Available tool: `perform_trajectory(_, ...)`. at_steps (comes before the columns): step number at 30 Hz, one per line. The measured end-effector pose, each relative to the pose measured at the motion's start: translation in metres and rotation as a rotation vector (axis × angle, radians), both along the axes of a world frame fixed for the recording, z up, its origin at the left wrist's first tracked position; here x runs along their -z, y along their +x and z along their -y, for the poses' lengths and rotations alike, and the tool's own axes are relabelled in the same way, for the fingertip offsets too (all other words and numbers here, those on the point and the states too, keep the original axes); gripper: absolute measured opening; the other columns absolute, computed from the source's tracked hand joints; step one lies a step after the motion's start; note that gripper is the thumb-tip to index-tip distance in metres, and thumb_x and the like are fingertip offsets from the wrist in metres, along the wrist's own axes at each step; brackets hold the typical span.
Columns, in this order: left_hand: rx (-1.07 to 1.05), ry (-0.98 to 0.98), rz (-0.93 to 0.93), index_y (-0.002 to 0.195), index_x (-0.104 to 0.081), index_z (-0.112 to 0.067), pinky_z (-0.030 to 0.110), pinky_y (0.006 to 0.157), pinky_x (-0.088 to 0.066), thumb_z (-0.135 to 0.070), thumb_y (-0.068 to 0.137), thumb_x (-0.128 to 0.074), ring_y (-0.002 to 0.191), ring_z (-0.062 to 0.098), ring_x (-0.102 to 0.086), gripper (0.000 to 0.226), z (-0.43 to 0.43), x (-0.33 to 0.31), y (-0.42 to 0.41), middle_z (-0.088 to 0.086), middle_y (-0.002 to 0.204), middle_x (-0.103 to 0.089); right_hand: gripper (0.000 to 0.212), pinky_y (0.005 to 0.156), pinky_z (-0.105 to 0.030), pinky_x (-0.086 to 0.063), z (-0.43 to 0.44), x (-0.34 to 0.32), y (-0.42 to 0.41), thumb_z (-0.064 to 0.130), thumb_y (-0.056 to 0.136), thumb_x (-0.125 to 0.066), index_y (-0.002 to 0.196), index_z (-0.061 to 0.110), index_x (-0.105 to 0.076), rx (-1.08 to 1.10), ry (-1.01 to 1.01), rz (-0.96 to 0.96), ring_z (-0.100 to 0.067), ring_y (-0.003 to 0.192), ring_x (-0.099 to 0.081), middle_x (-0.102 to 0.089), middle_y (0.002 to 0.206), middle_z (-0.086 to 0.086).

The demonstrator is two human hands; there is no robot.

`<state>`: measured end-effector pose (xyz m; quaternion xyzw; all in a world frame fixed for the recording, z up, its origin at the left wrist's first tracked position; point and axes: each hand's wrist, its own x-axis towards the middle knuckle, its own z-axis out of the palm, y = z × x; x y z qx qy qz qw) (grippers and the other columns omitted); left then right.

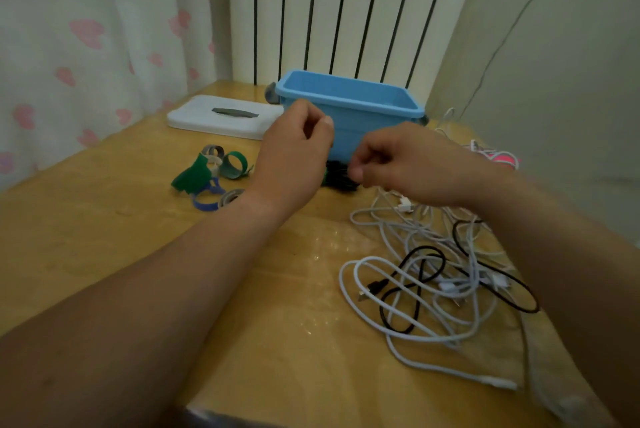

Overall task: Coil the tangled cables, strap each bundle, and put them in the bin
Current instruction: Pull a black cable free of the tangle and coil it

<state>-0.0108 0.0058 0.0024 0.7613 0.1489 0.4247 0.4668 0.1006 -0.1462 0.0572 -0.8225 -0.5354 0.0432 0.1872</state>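
Hands are raised side by side just in front of a blue plastic bin that stands open toward the back of a yellow wooden worktop. The left hand has its fingers curled in, thumb tip meeting the fingertips. The right hand is curled the same way, thumb against forefinger. Whether either grip is clenched on something thin or on nothing, I cannot tell.

Just below and between the two hands, against the foot of the bin, lies a dark bundle, too blurred to make out further, with a bit of green at its left edge.

A tangle of white and black cables sprawls loose on the right half of the worktop, under and beside the right forearm, none of it in the bin. Beyond it, near the right edge, lies a small pink and white cable heap.

To the left of the left wrist sits a cluster of green, grey and blue looped straps. Behind them, just left of the bin, a flat white lid with a grey handle lies on the worktop.

A white ribbed radiator stands behind the bin, and a pale curtain with pink hearts hangs at the left.
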Motion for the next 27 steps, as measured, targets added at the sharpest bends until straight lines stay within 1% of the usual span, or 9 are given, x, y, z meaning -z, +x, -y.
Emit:
perform_trajectory(1, -0.01, 0.003, -0.001, 0.093, -0.06, -0.02, 0.049, 0.08, -0.061, -0.028, 0.107, -0.056, 0.085, 0.023, -0.068, 0.017, 0.0, 0.0, 0.0, 0.004, 0.093, -0.07, 0.003, 0.067, -0.01, -0.047, 0.011, -0.006, -0.005, 0.037, 0.095, -0.075, 0.097, 0.036, -0.076, -0.049, -0.069, -0.064, 0.004, 0.078, -0.067, -0.073, 0.083, 0.022)
perform_trajectory(3, -0.021, 0.016, -0.011, 0.092, -0.061, -0.019, 0.05, 0.081, -0.06, -0.027, 0.108, -0.056, 0.081, 0.021, -0.068, 0.019, 0.001, 0.001, -0.001, 0.003, 0.088, -0.07, 0.004, 0.078, -0.026, -0.057, 0.027, -0.008, -0.011, 0.036, 0.094, -0.077, 0.098, 0.036, -0.076, -0.116, -0.171, -0.142, -0.003, 0.082, -0.071, -0.077, 0.087, 0.019)
perform_trajectory(6, 0.011, 0.049, -0.052, 0.089, -0.064, -0.014, 0.05, 0.076, -0.06, -0.031, 0.109, -0.054, 0.068, 0.014, -0.064, 0.028, 0.003, 0.005, -0.001, 0.0, 0.074, -0.069, 0.005, 0.087, -0.04, -0.059, 0.041, 0.0, -0.011, 0.029, 0.094, -0.078, 0.098, 0.033, -0.076, -0.162, -0.125, -0.224, -0.007, 0.085, -0.075, -0.08, 0.088, 0.013)
perform_trajectory(9, 0.042, 0.11, -0.124, 0.086, -0.065, -0.014, 0.036, 0.065, -0.056, -0.033, 0.11, -0.053, 0.06, 0.009, -0.06, 0.033, 0.006, 0.01, 0.0, -0.004, 0.067, -0.067, 0.01, 0.088, -0.033, -0.056, 0.055, 0.004, -0.01, 0.023, 0.094, -0.078, 0.101, 0.03, -0.075, -0.216, -0.122, -0.33, -0.004, 0.09, -0.076, -0.081, 0.092, 0.012)
perform_trajectory(12, 0.054, 0.13, -0.155, 0.085, -0.065, -0.013, 0.026, 0.059, -0.05, -0.032, 0.11, -0.054, 0.057, 0.009, -0.058, 0.033, 0.012, 0.012, 0.004, -0.004, 0.064, -0.066, 0.022, 0.082, -0.021, -0.058, 0.06, 0.01, -0.015, 0.017, 0.095, -0.077, 0.109, 0.034, -0.074, -0.273, -0.319, -0.276, 0.005, 0.09, -0.073, -0.078, 0.098, 0.022)
perform_trajectory(15, 0.068, 0.134, -0.164, 0.088, -0.065, -0.006, 0.026, 0.057, -0.049, -0.032, 0.11, -0.055, 0.057, 0.013, -0.058, 0.035, 0.015, 0.013, 0.006, 0.0, 0.066, -0.067, 0.025, 0.068, -0.011, -0.049, 0.057, 0.02, -0.021, 0.022, 0.095, -0.073, 0.11, 0.042, -0.071, -0.315, -0.41, -0.063, 0.01, 0.082, -0.065, -0.071, 0.094, 0.028)
perform_trajectory(19, 0.099, 0.159, -0.196, 0.089, -0.066, -0.008, 0.03, 0.058, -0.051, -0.032, 0.111, -0.055, 0.059, 0.016, -0.06, 0.034, 0.018, 0.017, 0.006, 0.003, 0.069, -0.068, 0.021, 0.07, -0.011, -0.047, 0.057, 0.027, -0.025, 0.023, 0.097, -0.065, 0.105, 0.042, -0.068, -0.306, -0.442, 0.055, 0.004, 0.088, -0.062, -0.067, 0.093, 0.024)
perform_trajectory(24, 0.135, 0.153, -0.217, 0.088, -0.068, -0.01, 0.034, 0.062, -0.05, -0.036, 0.112, -0.053, 0.061, 0.019, -0.061, 0.038, 0.022, 0.016, 0.004, 0.005, 0.07, -0.069, 0.018, 0.066, -0.007, -0.042, 0.061, 0.022, -0.016, 0.024, 0.097, -0.071, 0.105, 0.041, -0.074, -0.191, -0.182, -0.053, 0.012, 0.081, -0.059, -0.068, 0.089, 0.026)
perform_trajectory(27, 0.273, 0.006, -0.255, 0.102, -0.074, -0.013, 0.042, 0.072, -0.055, -0.058, 0.112, -0.035, 0.074, 0.026, -0.069, 0.06, 0.025, 0.013, 0.0, 0.011, 0.084, -0.075, 0.009, 0.063, -0.008, -0.039, 0.059, 0.029, -0.009, 0.03, 0.096, -0.074, 0.101, 0.037, -0.073, -0.073, 0.11, 0.012, 0.011, 0.081, -0.057, -0.065, 0.086, 0.023)
